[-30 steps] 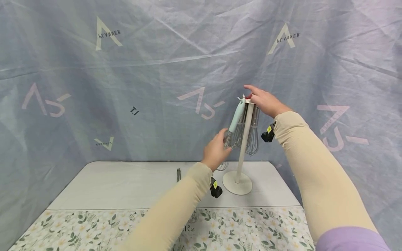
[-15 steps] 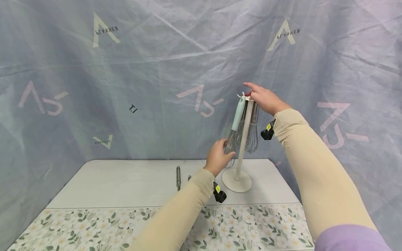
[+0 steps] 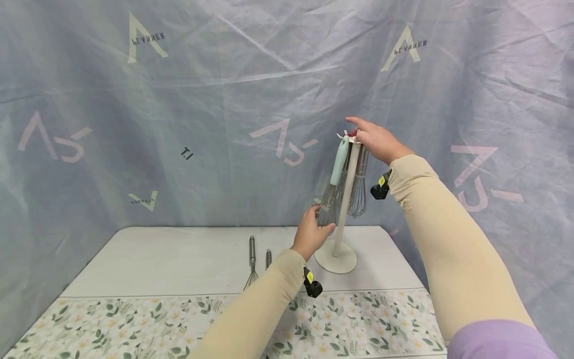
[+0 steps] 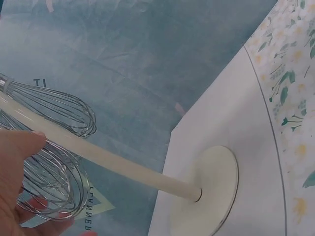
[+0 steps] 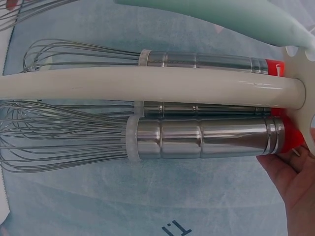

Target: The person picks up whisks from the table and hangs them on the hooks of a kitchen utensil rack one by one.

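A white stand (image 3: 347, 199) with a round base and a slotted top holds several hanging whisks. One whisk (image 3: 339, 162) has a mint handle; in the right wrist view the others, such as the near steel whisk (image 5: 216, 138), have metal handles with red ends. My left hand (image 3: 311, 234) is loosely spread around the mint whisk's wires, thumb on the near side and fingertips beyond, with wires between them. Up at the stand's top, my right hand (image 3: 378, 143) holds the rim beside the red ends, its index finger raised. Its other fingers are partly hidden.
Two more whisks lie on the white table: a steel whisk (image 3: 252, 252) and another whisk (image 3: 268, 258) partly behind my left sleeve. A floral cloth (image 3: 125, 319) covers the front. A grey-blue curtain (image 3: 224, 124) hangs behind.
My left hand has moved down the mint whisk's wires, and the whisk hangs slightly straighter. The right hand stays at the stand's top. More of the whisks on the table shows.
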Demonstrator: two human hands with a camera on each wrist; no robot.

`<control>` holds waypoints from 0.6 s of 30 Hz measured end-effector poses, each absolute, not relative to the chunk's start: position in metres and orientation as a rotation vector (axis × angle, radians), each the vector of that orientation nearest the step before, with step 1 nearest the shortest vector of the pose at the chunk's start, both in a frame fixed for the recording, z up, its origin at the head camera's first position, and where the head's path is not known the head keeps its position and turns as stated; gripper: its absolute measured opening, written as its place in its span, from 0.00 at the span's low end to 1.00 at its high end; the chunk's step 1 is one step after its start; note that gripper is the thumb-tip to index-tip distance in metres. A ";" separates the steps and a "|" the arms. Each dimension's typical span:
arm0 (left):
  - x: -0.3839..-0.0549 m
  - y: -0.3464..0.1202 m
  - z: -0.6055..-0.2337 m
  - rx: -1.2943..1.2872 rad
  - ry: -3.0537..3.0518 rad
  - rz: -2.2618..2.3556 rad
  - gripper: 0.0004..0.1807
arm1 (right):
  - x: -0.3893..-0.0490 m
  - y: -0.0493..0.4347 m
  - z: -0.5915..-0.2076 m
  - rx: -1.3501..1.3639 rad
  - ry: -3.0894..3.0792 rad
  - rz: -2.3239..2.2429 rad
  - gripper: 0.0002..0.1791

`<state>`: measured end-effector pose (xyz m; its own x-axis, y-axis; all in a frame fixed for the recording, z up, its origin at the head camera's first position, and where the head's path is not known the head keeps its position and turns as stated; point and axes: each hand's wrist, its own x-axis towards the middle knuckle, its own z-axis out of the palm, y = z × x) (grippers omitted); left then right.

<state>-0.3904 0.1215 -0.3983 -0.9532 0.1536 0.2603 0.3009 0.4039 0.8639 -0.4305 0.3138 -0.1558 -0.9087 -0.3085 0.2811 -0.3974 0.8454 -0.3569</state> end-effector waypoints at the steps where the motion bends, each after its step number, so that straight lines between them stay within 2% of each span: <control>1: -0.390 0.122 -0.400 -0.408 -2.516 -1.594 0.39 | -0.431 0.314 -0.156 0.544 -2.811 0.611 0.35; 6: -0.389 0.123 -0.404 -0.406 -2.548 -1.569 0.41 | -0.430 0.313 -0.157 0.541 -2.808 0.612 0.35; 18: -0.391 0.123 -0.407 -0.420 -2.567 -1.536 0.38 | -0.427 0.313 -0.156 0.539 -2.817 0.612 0.36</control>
